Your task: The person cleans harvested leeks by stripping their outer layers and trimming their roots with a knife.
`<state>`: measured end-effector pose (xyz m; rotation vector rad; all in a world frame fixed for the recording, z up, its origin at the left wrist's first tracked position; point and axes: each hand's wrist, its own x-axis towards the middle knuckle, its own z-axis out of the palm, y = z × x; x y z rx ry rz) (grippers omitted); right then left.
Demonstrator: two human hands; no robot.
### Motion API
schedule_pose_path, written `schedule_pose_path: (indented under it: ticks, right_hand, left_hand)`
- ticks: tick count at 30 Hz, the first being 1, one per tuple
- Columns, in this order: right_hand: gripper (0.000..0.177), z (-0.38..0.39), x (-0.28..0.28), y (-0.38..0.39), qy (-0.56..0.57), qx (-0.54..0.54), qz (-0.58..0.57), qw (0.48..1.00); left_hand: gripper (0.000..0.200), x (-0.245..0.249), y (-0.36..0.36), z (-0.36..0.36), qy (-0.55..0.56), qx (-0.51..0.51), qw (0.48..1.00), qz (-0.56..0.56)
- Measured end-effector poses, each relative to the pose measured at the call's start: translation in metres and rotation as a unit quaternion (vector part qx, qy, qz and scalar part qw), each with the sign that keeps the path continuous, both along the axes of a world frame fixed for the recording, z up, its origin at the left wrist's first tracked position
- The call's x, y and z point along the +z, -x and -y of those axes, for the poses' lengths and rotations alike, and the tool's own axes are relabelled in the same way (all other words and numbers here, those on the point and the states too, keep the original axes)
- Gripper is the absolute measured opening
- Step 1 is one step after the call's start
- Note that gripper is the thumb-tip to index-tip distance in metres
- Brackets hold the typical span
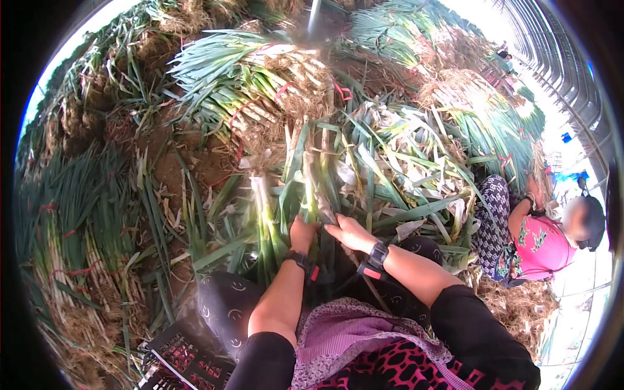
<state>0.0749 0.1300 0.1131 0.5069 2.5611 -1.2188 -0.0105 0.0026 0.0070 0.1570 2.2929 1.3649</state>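
Note:
My left hand [303, 234] is closed around a green onion [309, 174], its root end pointing away from me. Close beside it, my right hand [351, 234] has its fingers closed on a brownish, withered outer leaf [323, 205] along the same stalk. Just left of my left hand lie a few green onions with bare white stems [260, 194], roots away from me. Beyond my hands sits a pile of green onion bundles [286, 81] tied with red string. My palms and the inner fingertips are hidden.
Peeled leaves [409, 149] cover the ground ahead and to the right. More tied bundles [78, 221] stand at the left, and others [478, 107] lie at the far right. A dark plastic crate [185, 357] is at lower left. Another person [539, 240] sits at the right.

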Motion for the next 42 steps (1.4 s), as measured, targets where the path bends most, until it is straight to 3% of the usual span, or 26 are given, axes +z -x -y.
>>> schedule_pose_path:
  ticks: [7, 8, 12, 15, 17, 19, 20, 23, 24, 25, 27, 29, 30, 31, 33, 36, 38, 42]
  right_hand:
    - [0.048, -0.006, -0.010, 0.028, 0.034, -0.022, 0.022, 0.999]
    - [0.047, 0.001, 0.002, 0.020, -0.010, 0.025, -0.036, 0.999]
    - [0.045, 0.014, 0.019, -0.028, -0.013, 0.074, 0.004, 0.997]
    - [0.051, 0.005, 0.032, -0.037, -0.051, 0.008, 0.062, 0.997]
    - [0.061, -0.010, 0.015, -0.037, -0.324, 0.023, -0.065, 0.943]
    - [0.062, -0.018, 0.024, -0.031, -0.456, 0.079, -0.175, 0.869]
    - [0.060, -0.010, 0.032, -0.024, -0.416, 0.065, -0.209, 0.883]
    - [0.052, 0.008, 0.017, -0.006, -0.272, -0.021, -0.045, 0.961]
    - [0.049, 0.007, 0.013, 0.002, -0.112, -0.066, -0.039, 0.991]
    - [0.038, 0.001, -0.011, 0.008, -0.021, -0.131, -0.056, 0.990]
    - [0.025, 0.004, -0.043, 0.013, 0.183, -0.207, -0.145, 0.950]
    - [0.018, 0.013, -0.049, 0.019, 0.171, -0.202, -0.145, 0.953]
    - [0.015, 0.017, -0.049, 0.025, 0.161, -0.197, -0.148, 0.956]
    - [0.017, 0.025, -0.040, 0.031, 0.209, -0.187, -0.139, 0.950]
    - [0.018, 0.033, -0.039, 0.039, 0.248, -0.144, -0.147, 0.947]
    - [0.019, 0.040, -0.033, 0.048, 0.243, -0.158, -0.073, 0.954]
    - [0.019, 0.039, -0.034, 0.054, 0.243, -0.162, -0.032, 0.956]
    - [0.020, 0.044, -0.023, 0.062, 0.426, -0.199, -0.033, 0.882]
  left_hand:
    - [0.076, -0.014, 0.003, 0.004, 0.001, 0.001, 1.000, -0.011]
    - [0.075, -0.016, 0.004, 0.005, 0.005, 0.001, 1.000, -0.011]
    - [0.070, -0.027, 0.006, 0.007, -0.004, 0.009, 1.000, -0.007]
    - [0.067, -0.023, 0.000, 0.008, -0.022, -0.002, 1.000, 0.000]
    - [0.063, -0.006, -0.004, 0.007, -0.051, -0.005, 0.998, 0.043]
    - [0.060, 0.012, -0.005, 0.005, -0.084, -0.042, 0.990, 0.103]
    - [0.048, 0.012, -0.011, 0.003, -0.105, -0.037, 0.990, 0.084]
    - [0.036, 0.040, -0.027, 0.005, -0.352, -0.040, 0.910, 0.216]
    - [0.032, 0.054, -0.027, 0.010, -0.362, -0.080, 0.902, 0.220]
    - [0.026, 0.043, -0.025, 0.015, -0.359, -0.081, 0.895, 0.254]
    - [0.020, 0.052, -0.013, 0.033, -0.308, -0.062, 0.934, 0.172]
    - [0.019, 0.017, 0.008, 0.049, -0.202, 0.089, 0.973, 0.064]
    - [0.019, 0.010, 0.013, 0.063, -0.077, 0.166, 0.983, 0.031]
    - [0.022, -0.045, 0.022, 0.074, 0.064, 0.196, 0.975, -0.085]
    - [0.029, -0.072, 0.030, 0.081, 0.187, 0.127, 0.973, 0.039]
    - [0.036, -0.047, 0.014, 0.069, 0.265, 0.080, 0.961, 0.001]
    - [0.040, -0.049, 0.021, 0.075, 0.165, 0.077, 0.983, 0.035]
    - [0.032, -0.051, 0.026, 0.066, -0.095, 0.149, 0.983, 0.048]
